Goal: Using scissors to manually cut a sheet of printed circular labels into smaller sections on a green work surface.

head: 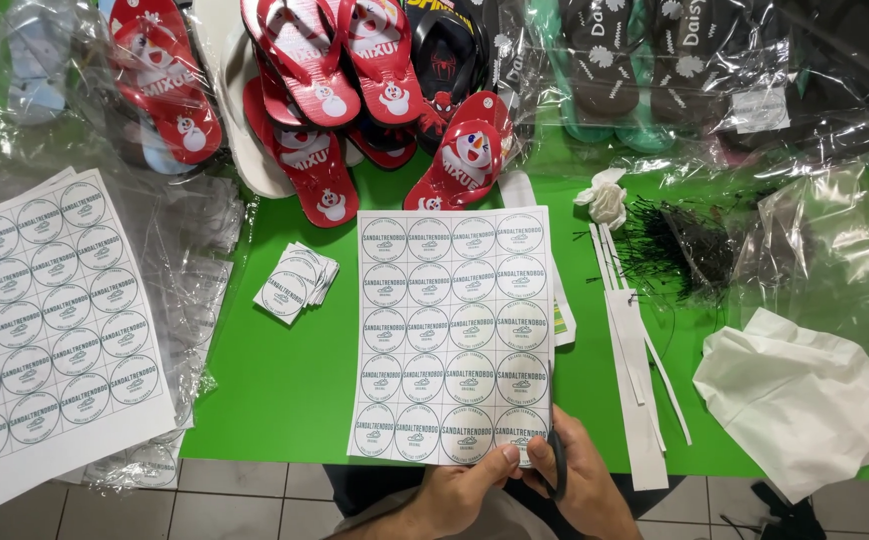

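Observation:
A white sheet point(455, 330) printed with rows of round labels lies on the green table point(285, 380), its near edge lifted off the table's front. My left hand point(465, 487) pinches the sheet's bottom edge between thumb and fingers. My right hand point(585, 480) holds dark-handled scissors point(558, 462) at the sheet's lower right corner; the blades are mostly hidden behind the paper.
A small stack of cut square labels point(295, 282) lies left of the sheet. More label sheets point(50, 320) sit at far left. Red flip-flops point(315, 90) and bagged sandals point(695, 60) fill the back. Paper strips point(635, 370), black ties point(675, 240) and white paper point(795, 400) lie right.

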